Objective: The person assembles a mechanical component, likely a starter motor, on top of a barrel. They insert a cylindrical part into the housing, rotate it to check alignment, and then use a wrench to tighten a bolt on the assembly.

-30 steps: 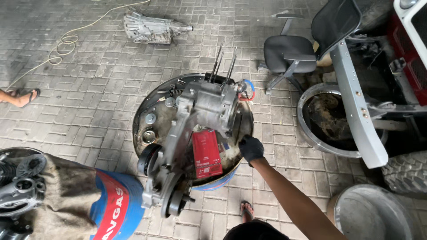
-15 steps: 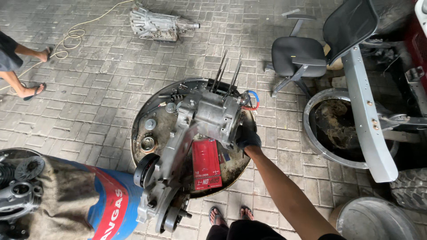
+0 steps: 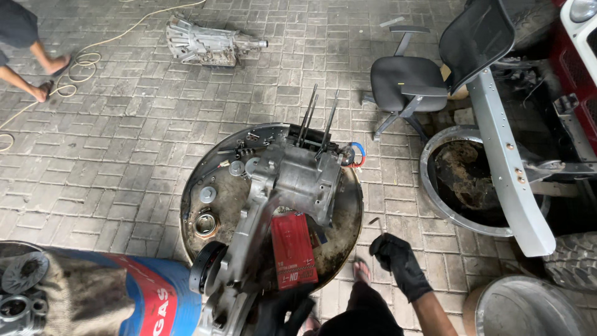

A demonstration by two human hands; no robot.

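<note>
gloved right hand (image 3: 398,261) beside gearbox (image 3: 292,180)

An open-air vehicle repair workshop: a gearbox housing (image 3: 292,186) on an oily drum top (image 3: 211,180), another transmission (image 3: 208,42) on brick paving (image 3: 124,124), a stripped vehicle frame (image 3: 507,162).

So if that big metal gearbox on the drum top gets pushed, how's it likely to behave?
The gearbox is probably heavy: it looks like thick cast metal. It overhangs the drum top toward the camera, so a push could tip it off. Its surface looks oily, so it may be slippery in the gloved right hand.
</note>
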